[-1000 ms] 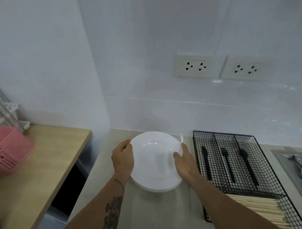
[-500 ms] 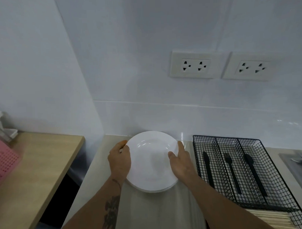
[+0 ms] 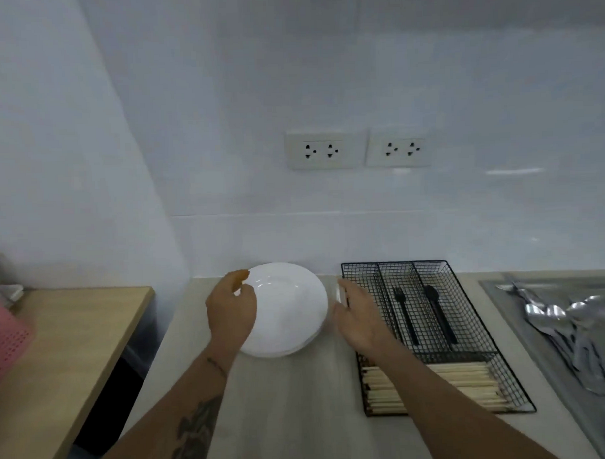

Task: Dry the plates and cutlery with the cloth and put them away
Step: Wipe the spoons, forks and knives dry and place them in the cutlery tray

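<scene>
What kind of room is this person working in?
Most likely a small home kitchen. A stack of white plates sits on a pale counter beside a black wire cutlery tray that holds black cutlery and chopsticks, and metal spoons lie in what looks like a steel sink at the right.

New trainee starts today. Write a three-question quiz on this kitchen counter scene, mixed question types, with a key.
1. True or false: the right hand grips the white plates.
2. What lies in the near compartment of the black wire tray? A) metal spoons B) wooden chopsticks C) a cloth
3. Fill in: the metal spoons lie to the ___ of the tray.

Key: 1 false, it is beside them, open. 2 B, the wooden chopsticks. 3 right.
</scene>
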`<state>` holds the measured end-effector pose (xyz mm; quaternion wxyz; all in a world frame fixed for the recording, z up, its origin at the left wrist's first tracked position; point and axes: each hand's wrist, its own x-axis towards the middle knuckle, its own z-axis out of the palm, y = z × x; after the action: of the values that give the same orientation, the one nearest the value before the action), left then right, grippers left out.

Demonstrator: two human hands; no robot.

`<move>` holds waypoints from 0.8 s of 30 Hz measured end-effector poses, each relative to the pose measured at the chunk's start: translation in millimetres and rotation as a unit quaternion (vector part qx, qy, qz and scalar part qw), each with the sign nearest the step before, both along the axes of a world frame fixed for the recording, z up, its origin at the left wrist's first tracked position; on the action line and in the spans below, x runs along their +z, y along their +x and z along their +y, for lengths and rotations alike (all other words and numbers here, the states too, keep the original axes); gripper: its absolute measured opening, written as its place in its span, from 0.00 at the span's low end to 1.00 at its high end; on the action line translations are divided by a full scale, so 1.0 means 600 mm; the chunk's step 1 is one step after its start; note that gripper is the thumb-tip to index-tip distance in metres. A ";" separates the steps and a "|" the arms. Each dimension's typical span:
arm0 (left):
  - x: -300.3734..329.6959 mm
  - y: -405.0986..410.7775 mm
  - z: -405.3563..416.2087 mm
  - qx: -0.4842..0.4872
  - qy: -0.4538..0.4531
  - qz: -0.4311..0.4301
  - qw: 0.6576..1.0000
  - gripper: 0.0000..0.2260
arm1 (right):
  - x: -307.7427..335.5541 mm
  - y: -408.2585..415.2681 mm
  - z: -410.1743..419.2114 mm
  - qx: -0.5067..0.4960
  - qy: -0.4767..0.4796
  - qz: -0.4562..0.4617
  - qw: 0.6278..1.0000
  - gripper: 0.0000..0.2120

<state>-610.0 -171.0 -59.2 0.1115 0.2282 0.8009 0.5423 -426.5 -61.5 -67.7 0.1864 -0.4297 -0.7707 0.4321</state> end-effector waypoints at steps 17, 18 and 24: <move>0.003 0.483 0.025 -0.285 0.017 -0.111 0.952 0.12 | 0.005 0.589 -0.034 -0.167 0.050 -0.068 0.982 0.14; -0.003 0.513 0.032 -0.289 0.009 -0.110 0.951 0.12 | -0.004 0.619 -0.028 -0.167 0.055 -0.085 0.981 0.15; -0.036 0.691 0.087 -0.268 -0.006 -0.133 0.954 0.13 | -0.055 0.755 0.005 -0.056 0.137 -0.225 0.963 0.18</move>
<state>-195.6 -118.9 -81.0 0.3595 0.3593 0.6916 0.5131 26.5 -58.4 -100.7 0.0893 -0.5285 -0.8193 0.2034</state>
